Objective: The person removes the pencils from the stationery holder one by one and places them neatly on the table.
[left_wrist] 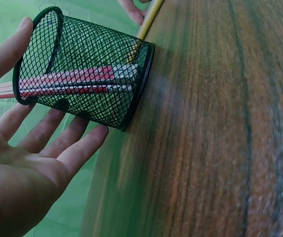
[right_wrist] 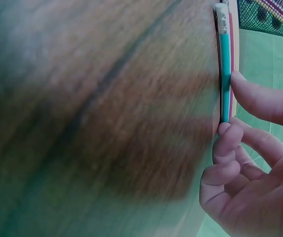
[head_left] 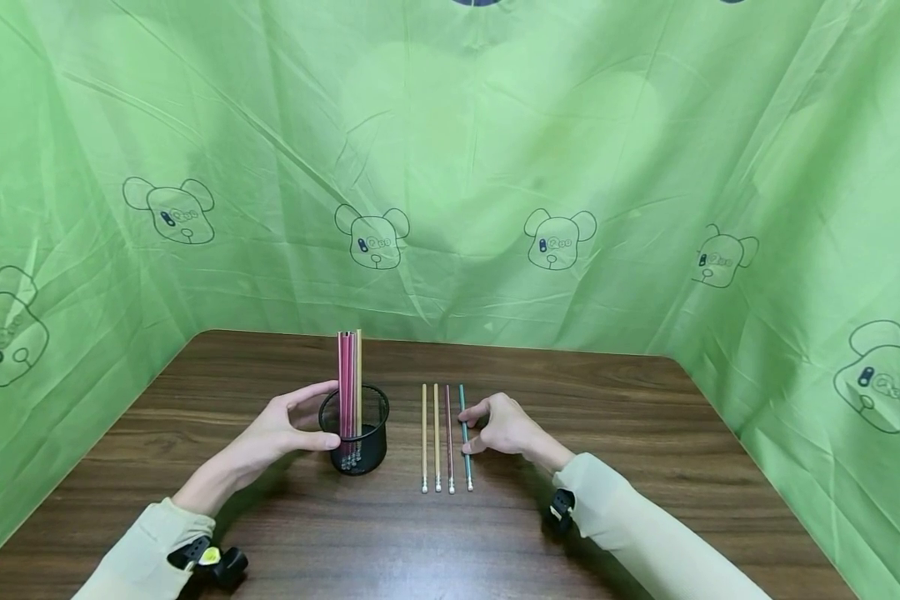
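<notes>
A black mesh pencil cup [head_left: 360,454] stands upright on the table, with several pink pencils [head_left: 344,375] and a yellowish one leaning inside, erasers down. My left hand [head_left: 273,429] holds the cup from its left side, thumb near the rim and fingers along the mesh [left_wrist: 82,69]. To the cup's right lie pencils in a row: two tan pencils [head_left: 437,433], a dark pink pencil [head_left: 448,433] and a teal pencil [head_left: 467,467], white erasers toward me. With thumb and curled fingers, my right hand [head_left: 504,425] grips the teal pencil [right_wrist: 225,69], which lies flat.
The brown wood-grain table [head_left: 450,550] reaches back to a green cloth backdrop [head_left: 465,167] printed with bear heads, which also hangs at both sides. Dark devices are strapped at the left wrist [head_left: 206,557] and right wrist [head_left: 562,507].
</notes>
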`<state>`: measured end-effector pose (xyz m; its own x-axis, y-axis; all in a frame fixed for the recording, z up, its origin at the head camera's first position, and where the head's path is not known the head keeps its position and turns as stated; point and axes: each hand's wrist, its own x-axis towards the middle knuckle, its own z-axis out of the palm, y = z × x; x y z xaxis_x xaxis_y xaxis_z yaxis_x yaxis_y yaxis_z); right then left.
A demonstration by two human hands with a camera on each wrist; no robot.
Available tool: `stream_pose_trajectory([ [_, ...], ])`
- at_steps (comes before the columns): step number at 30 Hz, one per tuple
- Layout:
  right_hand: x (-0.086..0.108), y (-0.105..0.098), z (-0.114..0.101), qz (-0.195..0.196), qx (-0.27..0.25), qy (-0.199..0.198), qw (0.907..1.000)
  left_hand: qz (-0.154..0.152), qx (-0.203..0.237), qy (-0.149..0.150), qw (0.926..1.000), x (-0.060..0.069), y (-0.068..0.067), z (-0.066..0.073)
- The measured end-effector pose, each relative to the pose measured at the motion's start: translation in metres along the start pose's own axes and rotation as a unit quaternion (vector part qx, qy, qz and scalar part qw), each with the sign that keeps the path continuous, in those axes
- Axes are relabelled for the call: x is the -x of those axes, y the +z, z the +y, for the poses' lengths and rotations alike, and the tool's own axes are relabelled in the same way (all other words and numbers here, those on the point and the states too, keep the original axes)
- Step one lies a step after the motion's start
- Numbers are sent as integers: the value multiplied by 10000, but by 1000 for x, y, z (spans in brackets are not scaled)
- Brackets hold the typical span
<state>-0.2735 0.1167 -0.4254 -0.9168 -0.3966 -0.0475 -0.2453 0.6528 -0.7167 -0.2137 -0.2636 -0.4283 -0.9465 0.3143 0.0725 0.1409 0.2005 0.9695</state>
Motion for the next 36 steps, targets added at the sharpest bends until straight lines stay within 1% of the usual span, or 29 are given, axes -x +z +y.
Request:
stream_pose_trajectory([
  [16,-2,4,2,32,-52,-6,10000,-18,25,-20,10000,0,0,-1],
  [29,-2,2,0,54,-9,-49,10000,-31,22,-17,10000,-1,0,0],
  [36,-2,3,-1,103,-122,46,9999,-33,44,12,10000,0,1,0],
])
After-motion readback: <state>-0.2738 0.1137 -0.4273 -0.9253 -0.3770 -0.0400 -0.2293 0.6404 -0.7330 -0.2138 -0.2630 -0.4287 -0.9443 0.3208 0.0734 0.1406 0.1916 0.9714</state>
